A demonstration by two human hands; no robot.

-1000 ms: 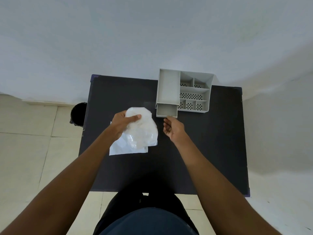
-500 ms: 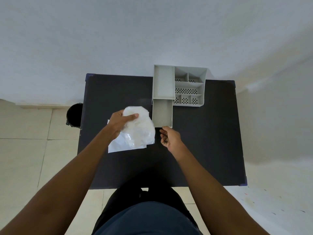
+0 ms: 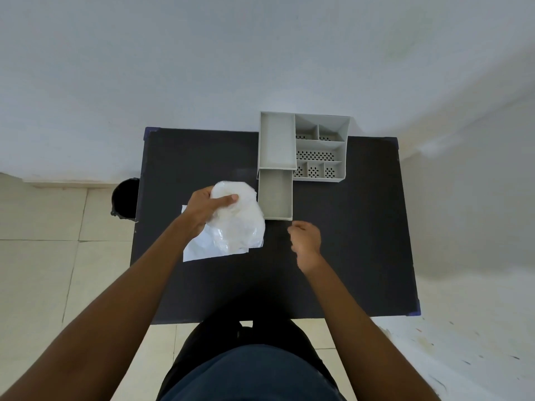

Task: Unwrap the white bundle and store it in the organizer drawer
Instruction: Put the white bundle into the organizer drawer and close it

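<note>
My left hand grips the top of a crumpled white bundle, holding it just above the black table. A flat white wrapper sheet lies under the bundle. The grey organizer stands at the table's far edge. Its drawer is pulled out toward me and looks empty, right beside the bundle. My right hand hovers just in front of the drawer's front wall, fingers loosely curled, holding nothing and apart from the drawer.
A black bin stands on the tiled floor off the table's left edge. A white wall rises behind the table. My legs are at the table's near edge.
The drawer has slid out of the organizer toward me. My right hand has let go of its front and drawn back slightly. My left hand still holds the bundle.
</note>
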